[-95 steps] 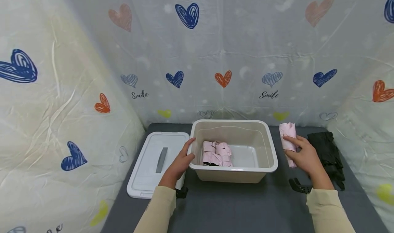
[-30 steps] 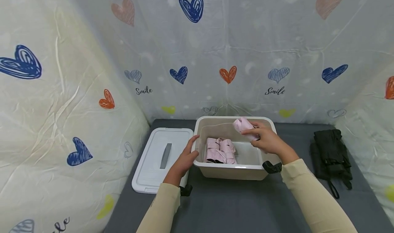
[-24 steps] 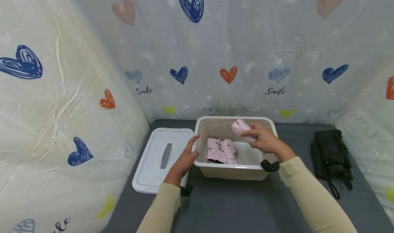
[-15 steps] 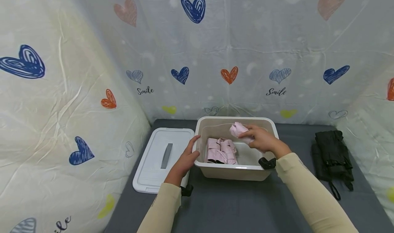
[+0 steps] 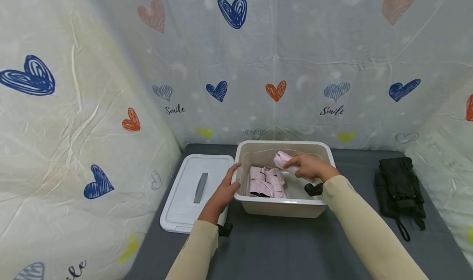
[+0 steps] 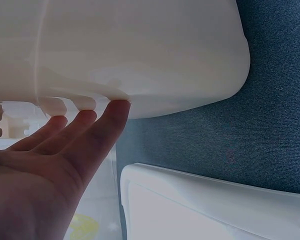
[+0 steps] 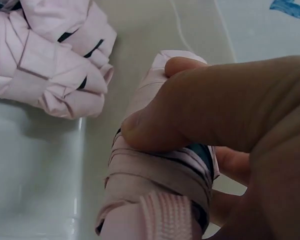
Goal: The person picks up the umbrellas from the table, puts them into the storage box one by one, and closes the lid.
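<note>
A beige plastic storage bin (image 5: 281,209) stands in the middle of the table. My right hand (image 5: 310,167) is inside it, gripping a rolled pink umbrella (image 5: 280,158). In the right wrist view, thumb and fingers wrap this umbrella (image 7: 147,172), showing its dark lining and a woven pink strap. Several folded pink umbrellas (image 5: 266,183) lie together in the bin's left part, apart from the held one. My left hand (image 5: 220,196) rests at the bin's left side. Its straight fingertips press the outer wall (image 6: 140,65) in the left wrist view; the thumb is hidden there.
A white lid (image 5: 181,198) with a grey handle lies left of the bin. Folded black umbrellas (image 5: 400,185), one with a wrist loop, lie at the right of the dark grey tabletop (image 5: 281,247). Heart-printed cloth (image 5: 244,58) hangs behind and on both sides.
My right hand has brought the pink umbrella from the table beside the black ones into the bin, lately moving it down and slightly left. The left hand stays at the bin's side.
</note>
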A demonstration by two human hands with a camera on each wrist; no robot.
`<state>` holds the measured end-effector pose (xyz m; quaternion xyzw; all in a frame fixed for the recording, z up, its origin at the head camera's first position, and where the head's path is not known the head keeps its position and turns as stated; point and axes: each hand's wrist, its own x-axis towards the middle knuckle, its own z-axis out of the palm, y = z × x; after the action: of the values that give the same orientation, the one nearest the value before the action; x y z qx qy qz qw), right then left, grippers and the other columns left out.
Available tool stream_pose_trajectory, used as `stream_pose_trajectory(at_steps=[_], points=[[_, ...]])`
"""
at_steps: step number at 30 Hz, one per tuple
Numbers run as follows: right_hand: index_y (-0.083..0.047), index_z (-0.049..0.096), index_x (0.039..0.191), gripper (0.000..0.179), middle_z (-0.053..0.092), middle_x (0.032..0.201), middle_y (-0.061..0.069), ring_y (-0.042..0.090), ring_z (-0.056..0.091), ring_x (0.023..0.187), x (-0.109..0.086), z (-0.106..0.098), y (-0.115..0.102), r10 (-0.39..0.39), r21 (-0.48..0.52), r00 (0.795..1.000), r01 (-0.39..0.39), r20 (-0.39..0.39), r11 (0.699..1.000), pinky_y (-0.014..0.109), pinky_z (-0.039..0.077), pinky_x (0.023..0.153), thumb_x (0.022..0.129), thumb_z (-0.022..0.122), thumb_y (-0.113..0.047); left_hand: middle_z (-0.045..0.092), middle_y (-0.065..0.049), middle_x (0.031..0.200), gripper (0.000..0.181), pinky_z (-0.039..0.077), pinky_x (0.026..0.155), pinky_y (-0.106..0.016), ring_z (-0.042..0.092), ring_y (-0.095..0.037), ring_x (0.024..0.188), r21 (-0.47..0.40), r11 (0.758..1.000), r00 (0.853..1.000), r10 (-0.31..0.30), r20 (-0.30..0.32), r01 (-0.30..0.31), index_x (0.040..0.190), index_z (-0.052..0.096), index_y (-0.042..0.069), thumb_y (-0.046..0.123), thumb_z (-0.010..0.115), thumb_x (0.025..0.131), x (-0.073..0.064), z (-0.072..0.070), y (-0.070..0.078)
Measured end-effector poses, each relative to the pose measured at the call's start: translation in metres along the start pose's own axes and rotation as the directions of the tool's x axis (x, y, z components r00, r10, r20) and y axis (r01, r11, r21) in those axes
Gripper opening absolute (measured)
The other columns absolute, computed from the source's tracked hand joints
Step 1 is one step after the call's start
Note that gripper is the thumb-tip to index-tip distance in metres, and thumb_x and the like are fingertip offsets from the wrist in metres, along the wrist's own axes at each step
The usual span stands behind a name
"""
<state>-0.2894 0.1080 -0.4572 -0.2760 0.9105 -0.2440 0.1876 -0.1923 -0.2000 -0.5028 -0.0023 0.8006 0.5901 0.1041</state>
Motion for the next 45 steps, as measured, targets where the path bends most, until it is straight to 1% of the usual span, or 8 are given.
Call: stream_pose_trajectory(at_steps=[5, 9, 17, 28, 33, 35, 39, 45], points=[[-0.020, 0.071, 0.119, 0.052, 0.049, 0.139, 0.015, 0.023, 0.054, 0.093, 0.006, 0.004, 0.003, 0.052, 0.074, 0.998, -0.055, 0.042, 0.996, 0.028, 0.043, 0.052, 0.075, 0.058, 0.004, 0.019, -0.017, 0.157, 0.068, 0.038, 0.098, -0.053, 0.038, -0.035, 0.128, -0.005, 1.000, 0.999, -0.007, 0.036, 0.007, 0.154, 0.019, 0.024, 0.005, 0.039, 0.091, -0.014, -0.002, 0.023], [-0.017, 0.071, 0.119, 0.054, 0.049, 0.140, 0.016, 0.015, 0.044, 0.055, 0.013, 0.007, 0.007, 0.082, 0.134, 0.994, -0.092, 0.077, 0.987, 0.026, 0.038, 0.045, 0.073, 0.055, 0.007, 0.020, -0.019, 0.157, 0.068, 0.038, 0.099, -0.052, 0.038, -0.036, 0.128, -0.001, 1.000, 0.999, -0.013, 0.043, 0.013, 0.154, 0.019, 0.021, 0.005, 0.039, 0.091, -0.020, -0.003, 0.034], [-0.019, 0.070, 0.120, 0.057, 0.051, 0.136, 0.015, 0.010, 0.033, 0.042, 0.022, 0.015, 0.010, 0.154, 0.198, 0.975, -0.185, 0.160, 0.963, 0.025, 0.035, 0.041, 0.073, 0.052, 0.009, 0.022, -0.019, 0.156, 0.068, 0.038, 0.099, -0.049, 0.038, -0.035, 0.128, 0.002, 1.000, 0.999, -0.012, 0.039, 0.012, 0.154, 0.020, 0.020, 0.005, 0.039, 0.091, -0.020, -0.002, 0.034], [-0.015, 0.066, 0.126, 0.052, 0.055, 0.124, 0.015, 0.012, 0.038, 0.049, 0.025, 0.021, 0.007, 0.183, 0.143, 0.948, -0.225, 0.262, 0.964, 0.025, 0.036, 0.048, 0.078, 0.057, 0.003, 0.022, -0.015, 0.156, 0.068, 0.038, 0.097, -0.051, 0.038, -0.034, 0.128, -0.016, 1.000, 1.000, 0.005, 0.014, -0.005, 0.152, 0.021, 0.031, 0.008, 0.038, 0.091, -0.001, -0.001, 0.001], [-0.011, 0.059, 0.133, 0.053, 0.055, 0.129, 0.013, 0.016, 0.047, 0.076, 0.024, 0.024, 0.007, 0.196, 0.109, 0.926, -0.242, 0.322, 0.964, 0.027, 0.039, 0.060, 0.082, 0.059, -0.003, 0.023, -0.013, 0.156, 0.067, 0.038, 0.097, -0.050, 0.038, -0.033, 0.127, -0.009, 1.000, 1.000, 0.017, 0.002, -0.017, 0.151, 0.022, 0.035, 0.009, 0.038, 0.091, -0.001, 0.000, -0.002], [-0.009, 0.056, 0.137, 0.053, 0.056, 0.129, 0.014, 0.016, 0.046, 0.076, 0.024, 0.024, 0.007, 0.195, 0.111, 0.922, -0.244, 0.335, 0.963, 0.026, 0.039, 0.059, 0.084, 0.056, -0.005, 0.023, -0.014, 0.156, 0.067, 0.038, 0.098, -0.051, 0.038, -0.033, 0.127, -0.003, 1.000, 1.000, 0.023, 0.002, -0.023, 0.151, 0.022, 0.034, 0.009, 0.038, 0.091, -0.001, 0.001, -0.001], [-0.005, 0.051, 0.139, 0.050, 0.054, 0.133, 0.019, 0.015, 0.058, 0.076, 0.024, 0.021, 0.006, 0.195, 0.202, 0.925, -0.269, 0.325, 0.942, 0.026, 0.041, 0.055, 0.089, 0.047, -0.009, 0.023, -0.013, 0.156, 0.067, 0.038, 0.098, -0.052, 0.039, -0.033, 0.128, -0.006, 1.000, 1.000, 0.016, 0.001, -0.016, 0.151, 0.023, 0.035, 0.009, 0.039, 0.091, -0.001, 0.002, 0.000], [-0.002, 0.053, 0.136, 0.045, 0.046, 0.143, 0.025, 0.032, 0.063, 0.111, 0.017, 0.011, -0.006, 0.160, 0.288, 0.934, -0.257, 0.320, 0.923, 0.031, 0.048, 0.065, 0.092, 0.045, -0.010, 0.025, -0.013, 0.155, 0.067, 0.039, 0.097, -0.052, 0.040, -0.033, 0.127, -0.008, 1.000, 1.000, 0.012, -0.010, -0.012, 0.150, 0.024, 0.036, 0.010, 0.039, 0.091, -0.001, 0.001, -0.001]])
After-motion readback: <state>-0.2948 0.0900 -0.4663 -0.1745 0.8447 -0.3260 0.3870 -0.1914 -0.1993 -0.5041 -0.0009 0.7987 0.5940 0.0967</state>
